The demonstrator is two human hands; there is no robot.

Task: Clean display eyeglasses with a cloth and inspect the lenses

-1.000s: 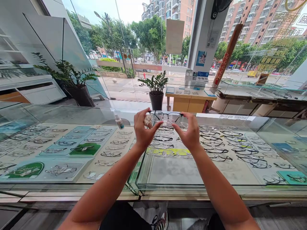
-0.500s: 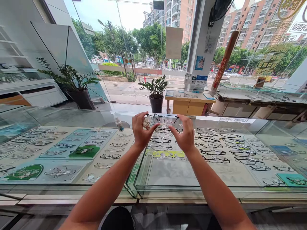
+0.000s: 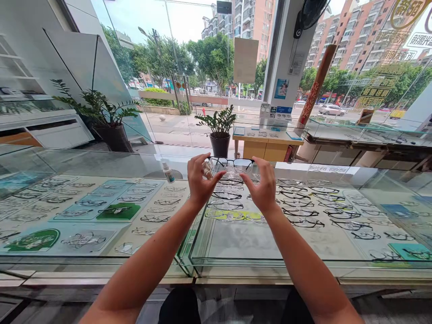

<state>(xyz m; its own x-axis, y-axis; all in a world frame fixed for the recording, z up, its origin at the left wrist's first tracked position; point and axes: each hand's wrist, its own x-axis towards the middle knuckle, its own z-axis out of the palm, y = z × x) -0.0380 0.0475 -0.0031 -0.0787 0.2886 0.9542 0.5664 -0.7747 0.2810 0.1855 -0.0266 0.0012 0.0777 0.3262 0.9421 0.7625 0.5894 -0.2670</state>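
Both my hands hold up a pair of black-framed glasses point(image 3: 232, 163) over the glass counter point(image 3: 236, 243). My left hand point(image 3: 200, 180) pinches the frame's left end and also holds a small pale thing I cannot make out. My right hand point(image 3: 261, 186) grips the frame's right end with curled fingers. Several rows of spectacle frames point(image 3: 297, 211) lie on display under the glass below my hands.
A small spray bottle point(image 3: 168, 172) stands on the counter left of my hands. Green and blue display cards point(image 3: 118, 210) lie in the left case. Potted plants point(image 3: 219, 128) and a yellow table point(image 3: 266, 144) stand beyond, before large windows.
The glasses and both hands have shifted slightly, staying raised over the counter; the camera tilted a little. The grip on the frame is unchanged.
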